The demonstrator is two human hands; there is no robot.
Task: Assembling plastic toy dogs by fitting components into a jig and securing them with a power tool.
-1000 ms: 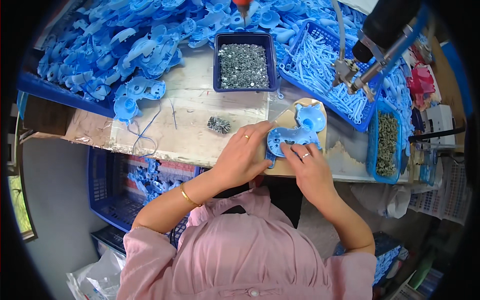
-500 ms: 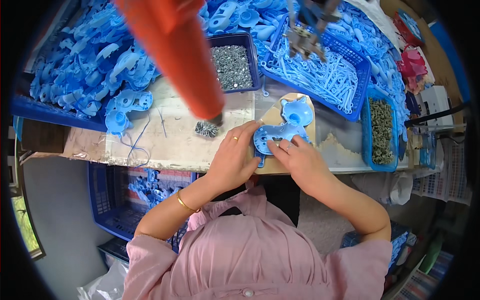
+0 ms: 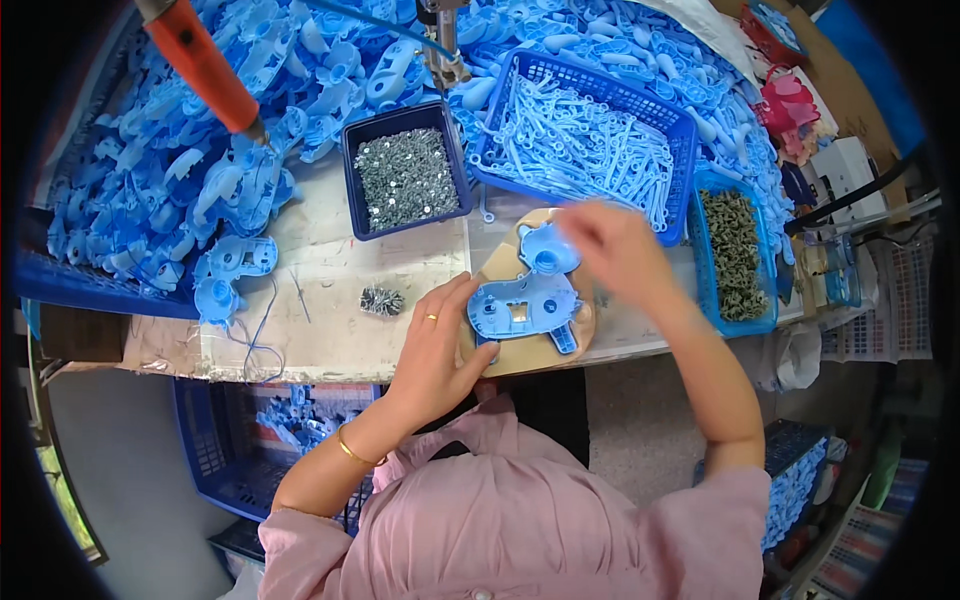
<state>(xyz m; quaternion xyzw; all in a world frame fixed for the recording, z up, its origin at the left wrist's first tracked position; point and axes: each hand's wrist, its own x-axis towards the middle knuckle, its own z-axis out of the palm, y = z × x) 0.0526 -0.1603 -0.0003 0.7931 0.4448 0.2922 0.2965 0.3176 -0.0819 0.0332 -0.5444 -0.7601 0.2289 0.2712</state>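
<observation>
Steadying the shell (image 3: 545,308) on the board (image 3: 520,353)

The left hand (image 3: 435,335) rests at the shell's left end, thumb spread wide from the fingers. The right hand (image 3: 625,255) is raised just beside the cup (image 3: 548,250); blur hides whether it holds anything. The shell lies hollow side up at the table's front edge. For good seating, the left hand should bear lightly on the rim, fingertips clear of the holes.

A pin clump (image 3: 381,301) lies on the worn table (image 3: 310,345). Beyond stand a dark tray (image 3: 412,229) and a rod basket (image 3: 683,175); an orange driver (image 3: 205,70) hangs left. A crate (image 3: 205,445) sits below, near the grey wall (image 3: 120,470).
</observation>
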